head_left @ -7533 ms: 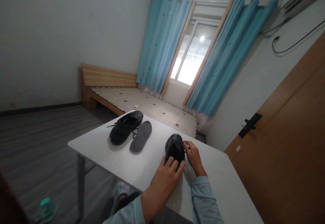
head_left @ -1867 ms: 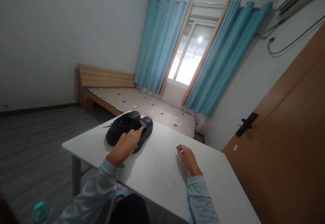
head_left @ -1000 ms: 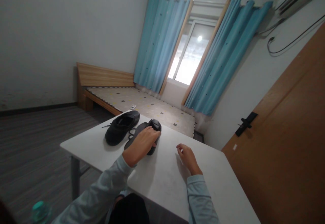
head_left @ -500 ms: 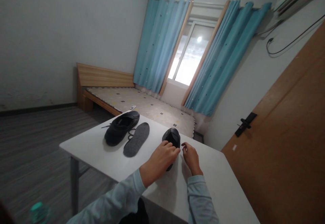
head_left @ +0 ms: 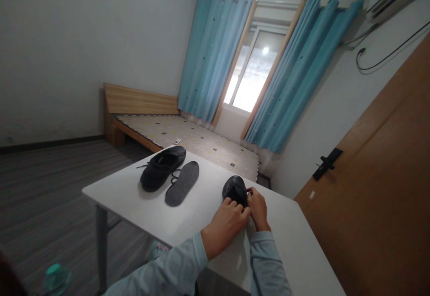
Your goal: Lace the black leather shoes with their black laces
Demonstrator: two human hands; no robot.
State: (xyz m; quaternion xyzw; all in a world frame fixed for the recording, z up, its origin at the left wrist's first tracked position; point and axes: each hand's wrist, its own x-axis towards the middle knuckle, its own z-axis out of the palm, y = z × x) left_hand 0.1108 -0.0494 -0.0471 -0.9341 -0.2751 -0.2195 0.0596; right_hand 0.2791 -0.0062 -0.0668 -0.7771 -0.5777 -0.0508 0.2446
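A black shoe (head_left: 234, 186) rests on the white table (head_left: 134, 211), toe pointing away from me. My left hand (head_left: 225, 224) lies over its near part, fingers curled onto the opening and gripping it; the heel is hidden beneath. At the shoe's right side, my right hand (head_left: 258, 208) has thumb and fingertips pinched together. A small dark bit shows at those fingertips, too small to name. Further left stands a second black shoe (head_left: 152, 175) with loose laces. Beside it a grey insole (head_left: 182, 184) lies flat, apart from both hands.
Behind the table is a bed (head_left: 198, 137) with a patterned mattress and a small white remote (head_left: 177, 141) on it. A wooden door (head_left: 376, 188) stands at the right. On the floor at lower left is a green object (head_left: 55, 278), blurred.
The shoe under my hands has shifted slightly right and nearer. My left hand moved right with it. My right hand, earlier just apart from the shoe, now meets its right side.
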